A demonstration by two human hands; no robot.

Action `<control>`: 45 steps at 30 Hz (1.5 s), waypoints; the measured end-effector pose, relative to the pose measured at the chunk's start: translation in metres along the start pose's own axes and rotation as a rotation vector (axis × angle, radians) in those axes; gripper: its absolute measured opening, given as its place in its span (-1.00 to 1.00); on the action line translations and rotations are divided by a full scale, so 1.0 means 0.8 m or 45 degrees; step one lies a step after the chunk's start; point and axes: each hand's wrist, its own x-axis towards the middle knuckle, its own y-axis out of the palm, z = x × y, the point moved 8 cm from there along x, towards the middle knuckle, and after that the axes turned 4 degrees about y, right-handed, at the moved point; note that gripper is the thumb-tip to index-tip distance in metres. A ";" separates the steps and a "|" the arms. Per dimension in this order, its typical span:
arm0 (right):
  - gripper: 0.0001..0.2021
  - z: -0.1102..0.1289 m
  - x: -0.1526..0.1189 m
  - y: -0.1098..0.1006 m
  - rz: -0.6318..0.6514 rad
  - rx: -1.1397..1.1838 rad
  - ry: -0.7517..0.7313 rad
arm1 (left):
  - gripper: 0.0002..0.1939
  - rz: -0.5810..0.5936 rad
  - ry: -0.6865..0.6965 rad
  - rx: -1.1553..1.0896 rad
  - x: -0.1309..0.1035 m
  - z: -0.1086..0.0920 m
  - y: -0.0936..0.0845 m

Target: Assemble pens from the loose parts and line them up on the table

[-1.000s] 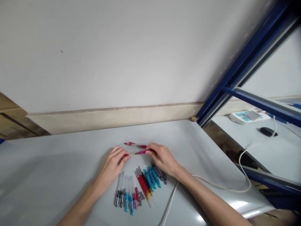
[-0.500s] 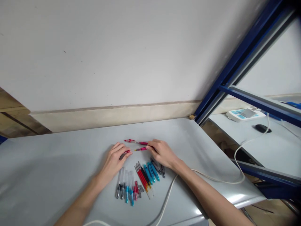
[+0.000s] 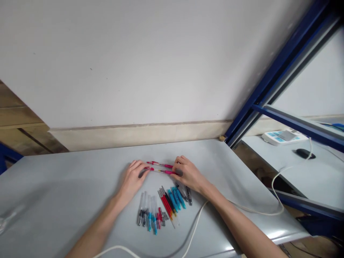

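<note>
My left hand [image 3: 135,174] pinches a red pen piece [image 3: 149,168], most of it covered by the fingers. My right hand [image 3: 187,173] is closed on a pinkish-red pen grip section [image 3: 168,172], with a pale refill end pointing left to the other piece. The two pieces line up and appear to meet; whether they are joined I cannot tell. Just behind them lies a red pen [image 3: 159,164], its right end close to my right fingers. In front are red and black refills [image 3: 166,202], blue grip sections [image 3: 176,197], dark grip sections [image 3: 186,195] and clear barrels [image 3: 148,211].
Small grey pieces [image 3: 165,216] lie beside the barrels. A white cable [image 3: 194,225] crosses the grey table [image 3: 80,193] at the front. At right stand a blue metal frame [image 3: 268,77], a white device with blue keys [image 3: 282,137] and a black mouse [image 3: 305,153].
The gap between the two pen pieces has narrowed, with the left piece turned in line with the right one. The whole view has shifted slightly.
</note>
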 end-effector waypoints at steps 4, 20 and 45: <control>-0.88 0.000 0.001 0.000 -0.034 -0.038 0.035 | -0.85 -0.010 -0.023 0.028 -0.001 0.002 -0.001; -0.91 0.081 -0.021 0.034 0.164 -0.268 -0.057 | -0.73 0.533 -0.436 0.407 -0.077 -0.039 -0.022; -0.79 0.074 -0.011 0.068 0.289 -0.495 -0.070 | -0.68 0.675 -0.274 0.786 -0.057 -0.019 -0.005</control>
